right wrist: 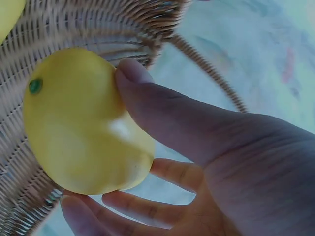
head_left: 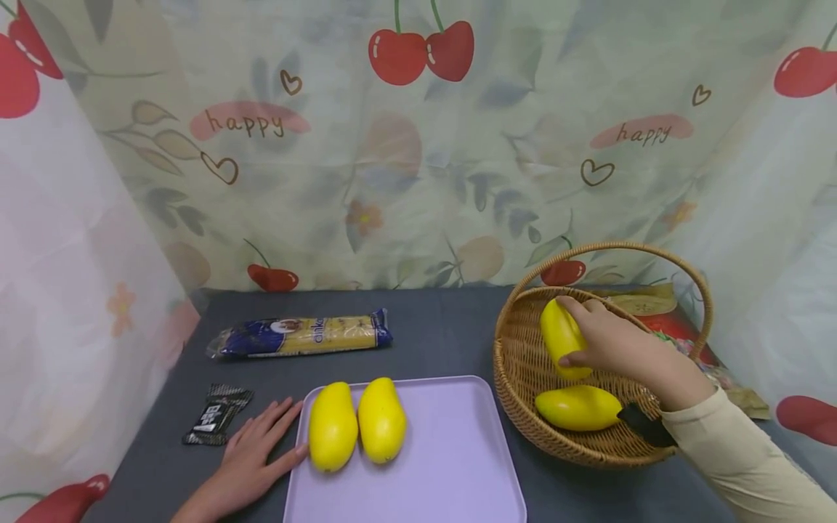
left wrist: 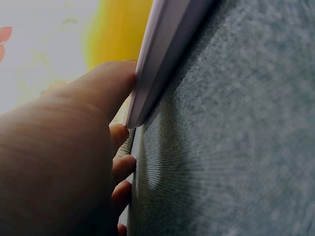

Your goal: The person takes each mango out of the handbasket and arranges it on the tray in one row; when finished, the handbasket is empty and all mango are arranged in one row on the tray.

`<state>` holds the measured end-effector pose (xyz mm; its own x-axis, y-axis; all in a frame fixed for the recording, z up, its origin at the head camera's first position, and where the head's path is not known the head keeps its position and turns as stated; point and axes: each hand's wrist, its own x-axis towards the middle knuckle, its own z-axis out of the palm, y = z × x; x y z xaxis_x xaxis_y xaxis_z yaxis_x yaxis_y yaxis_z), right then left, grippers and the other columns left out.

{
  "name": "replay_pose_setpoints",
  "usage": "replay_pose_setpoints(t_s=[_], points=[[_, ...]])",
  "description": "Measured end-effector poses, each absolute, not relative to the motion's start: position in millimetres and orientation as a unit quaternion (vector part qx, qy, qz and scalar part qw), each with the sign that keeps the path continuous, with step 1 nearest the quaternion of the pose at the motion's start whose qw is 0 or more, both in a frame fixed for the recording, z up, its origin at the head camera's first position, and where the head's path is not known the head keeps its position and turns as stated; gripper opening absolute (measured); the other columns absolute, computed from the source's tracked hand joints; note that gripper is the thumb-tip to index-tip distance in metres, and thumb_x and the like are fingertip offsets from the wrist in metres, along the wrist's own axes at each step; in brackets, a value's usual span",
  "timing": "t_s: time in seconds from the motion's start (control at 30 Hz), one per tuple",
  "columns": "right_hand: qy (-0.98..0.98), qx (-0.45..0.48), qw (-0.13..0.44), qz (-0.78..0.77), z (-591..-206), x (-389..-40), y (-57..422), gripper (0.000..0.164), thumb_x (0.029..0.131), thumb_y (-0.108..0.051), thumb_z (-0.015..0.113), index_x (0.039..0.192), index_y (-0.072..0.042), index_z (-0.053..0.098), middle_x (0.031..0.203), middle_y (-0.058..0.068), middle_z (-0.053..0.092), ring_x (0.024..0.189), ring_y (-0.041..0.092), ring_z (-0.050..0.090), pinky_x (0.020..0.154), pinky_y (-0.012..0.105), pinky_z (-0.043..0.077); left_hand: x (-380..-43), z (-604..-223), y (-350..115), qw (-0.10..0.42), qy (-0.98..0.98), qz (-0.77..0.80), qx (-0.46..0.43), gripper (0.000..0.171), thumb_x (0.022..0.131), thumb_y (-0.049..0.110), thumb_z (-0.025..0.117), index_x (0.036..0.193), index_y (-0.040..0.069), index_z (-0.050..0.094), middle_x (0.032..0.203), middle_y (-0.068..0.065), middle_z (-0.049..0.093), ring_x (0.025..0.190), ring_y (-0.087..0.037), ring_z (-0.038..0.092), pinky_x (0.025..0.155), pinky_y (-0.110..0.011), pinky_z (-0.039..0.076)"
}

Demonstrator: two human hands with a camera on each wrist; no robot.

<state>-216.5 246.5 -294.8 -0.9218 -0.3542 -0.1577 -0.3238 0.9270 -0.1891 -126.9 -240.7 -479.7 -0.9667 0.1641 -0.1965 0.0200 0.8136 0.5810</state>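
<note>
My right hand grips a yellow mango over the wicker basket, thumb on one side and fingers on the other. In the right wrist view this mango shows a green stem spot. Another mango lies in the basket below. My left hand rests flat on the table with fingers spread, its thumb at the left rim of the lilac tray. Two mangoes stand side by side on the tray's left part, a left one and a right one.
A blue and yellow pasta packet lies behind the tray. A small black wrapped snack is left of my left hand. Behind the basket, whose tall handle arches up, lies a red and brown package. Printed curtains enclose the table.
</note>
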Motion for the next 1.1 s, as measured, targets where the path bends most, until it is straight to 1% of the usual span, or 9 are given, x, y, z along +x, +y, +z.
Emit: replay_pose_setpoints(t_s=[0.13, 0.33, 0.5, 0.57, 0.67, 0.77, 0.87, 1.0, 1.1], points=[[0.978, -0.176, 0.062, -0.088, -286, -200, 242, 0.092, 0.080, -0.037, 0.077, 0.147, 0.001, 0.025, 0.120, 0.036, 0.042, 0.083, 0.029, 0.059, 0.065, 0.038, 0.052, -128, -479, -241, 0.115, 0.946, 0.300, 0.052, 0.082, 0.088, 0.066, 0.049, 0.152, 0.019, 0.029, 0.157, -0.017, 0.022, 0.144, -0.043, 0.010, 0.105, -0.069, 0.004], [0.976, -0.187, 0.031, -0.104, -269, -171, 234, 0.094, 0.080, -0.041, 0.076, 0.150, -0.006, 0.024, 0.128, 0.032, 0.041, 0.093, 0.033, 0.059, 0.066, 0.040, 0.053, -129, -480, -241, 0.111, 0.947, 0.297, 0.054, 0.081, 0.089, 0.066, 0.048, 0.152, 0.020, 0.029, 0.157, -0.017, 0.023, 0.144, -0.043, 0.010, 0.105, -0.069, 0.004], [0.967, -0.220, 0.001, -0.126, -264, -149, 220, 0.094, 0.077, -0.038, 0.079, 0.150, -0.009, 0.026, 0.129, 0.027, 0.043, 0.088, 0.023, 0.059, 0.068, 0.035, 0.053, -129, -480, -241, 0.110, 0.947, 0.298, 0.057, 0.081, 0.089, 0.066, 0.048, 0.152, 0.020, 0.029, 0.157, -0.017, 0.023, 0.144, -0.043, 0.010, 0.105, -0.069, 0.004], [0.962, -0.237, -0.009, -0.136, -266, -141, 210, 0.093, 0.077, -0.035, 0.080, 0.150, -0.011, 0.027, 0.129, 0.024, 0.044, 0.085, 0.019, 0.058, 0.068, 0.032, 0.053, -129, -480, -241, 0.107, 0.947, 0.299, 0.058, 0.080, 0.089, 0.065, 0.048, 0.152, 0.019, 0.030, 0.157, -0.017, 0.023, 0.144, -0.043, 0.010, 0.105, -0.069, 0.004], [0.953, -0.265, -0.031, -0.141, -274, -131, 195, 0.092, 0.075, -0.032, 0.082, 0.149, -0.013, 0.030, 0.128, 0.018, 0.047, 0.086, 0.016, 0.057, 0.070, 0.031, 0.052, -128, -480, -241, 0.108, 0.947, 0.297, 0.055, 0.081, 0.089, 0.066, 0.048, 0.152, 0.019, 0.030, 0.157, -0.017, 0.023, 0.144, -0.043, 0.010, 0.105, -0.069, 0.004], [0.948, -0.281, -0.031, -0.148, -284, -122, 181, 0.091, 0.075, -0.032, 0.081, 0.149, -0.017, 0.030, 0.130, 0.013, 0.047, 0.090, 0.015, 0.057, 0.073, 0.032, 0.052, -128, -480, -240, 0.114, 0.947, 0.295, 0.048, 0.083, 0.088, 0.067, 0.048, 0.152, 0.019, 0.029, 0.157, -0.017, 0.023, 0.144, -0.043, 0.010, 0.105, -0.068, 0.004], [0.945, -0.284, -0.006, -0.161, -297, -117, 167, 0.090, 0.077, -0.033, 0.080, 0.150, -0.018, 0.029, 0.133, 0.012, 0.046, 0.095, 0.016, 0.057, 0.077, 0.034, 0.052, -127, -481, -241, 0.121, 0.947, 0.294, 0.041, 0.084, 0.087, 0.069, 0.049, 0.152, 0.020, 0.029, 0.157, -0.017, 0.022, 0.144, -0.043, 0.010, 0.105, -0.068, 0.004], [0.943, -0.281, 0.025, -0.176, -321, -114, 148, 0.089, 0.077, -0.031, 0.081, 0.149, -0.017, 0.031, 0.134, 0.016, 0.045, 0.103, 0.024, 0.058, 0.084, 0.041, 0.052, -126, -481, -241, 0.126, 0.947, 0.294, 0.037, 0.084, 0.086, 0.069, 0.049, 0.152, 0.021, 0.029, 0.157, -0.017, 0.021, 0.144, -0.043, 0.009, 0.105, -0.068, 0.004], [0.943, -0.281, 0.039, -0.176, -342, -115, 137, 0.089, 0.076, -0.030, 0.082, 0.147, -0.015, 0.033, 0.134, 0.019, 0.045, 0.104, 0.028, 0.057, 0.085, 0.044, 0.052, -127, -481, -240, 0.128, 0.946, 0.295, 0.038, 0.084, 0.086, 0.069, 0.049, 0.152, 0.021, 0.029, 0.158, -0.016, 0.021, 0.144, -0.043, 0.009, 0.105, -0.068, 0.004]])
